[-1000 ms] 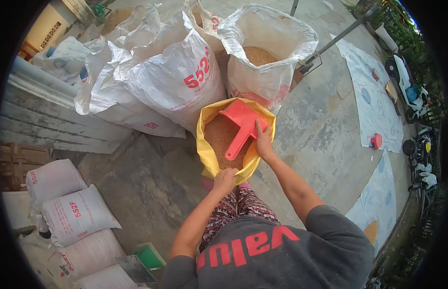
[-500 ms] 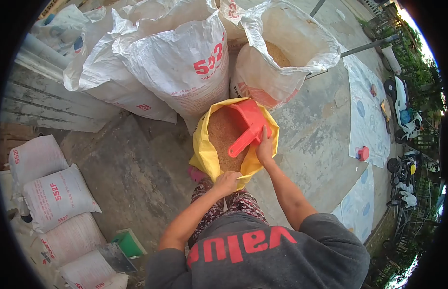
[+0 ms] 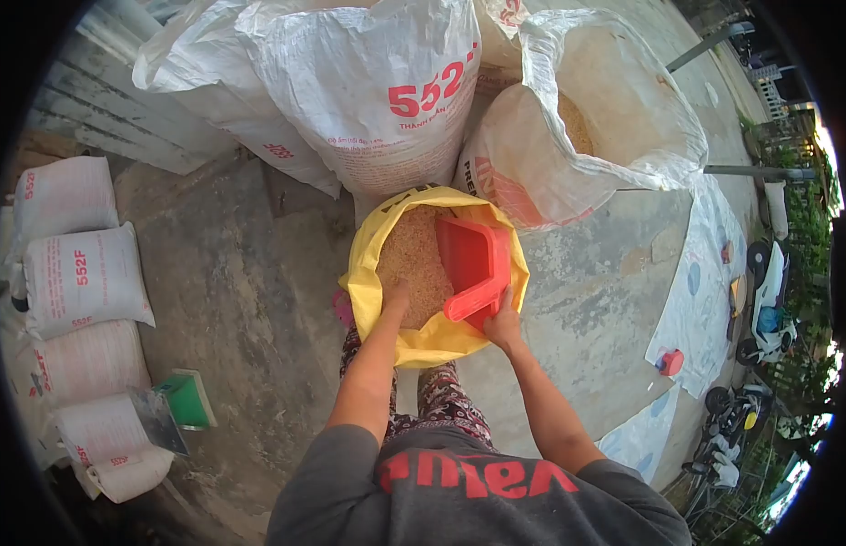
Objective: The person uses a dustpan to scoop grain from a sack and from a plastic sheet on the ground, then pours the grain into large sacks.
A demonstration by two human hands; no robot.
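Note:
A yellow bag (image 3: 367,264), its mouth rolled wide, stands upright in front of my legs and holds light-brown grain (image 3: 409,259). Inside it, a red scoop (image 3: 498,264) leans against the right wall, its handle pointing toward me. My right hand (image 3: 502,325) is closed on the bag's right rim, right beside the scoop; some of its fingers are hidden. My left hand (image 3: 396,302) reaches over the near rim into the bag, and its fingers are out of sight at the grain.
Large white sacks (image 3: 377,100) stand just beyond the bag. One open sack (image 3: 614,136) at the right contains grain. Filled sacks (image 3: 85,282) lie along the left, near a green dustpan-like object (image 3: 188,400). A pale sheet (image 3: 696,291) and parked motorbikes (image 3: 728,428) are at right.
My left hand has let go of the near rim and gone into the bag. The bag's mouth is wider and rounder. The scoop now stands against the right wall. The view has shifted.

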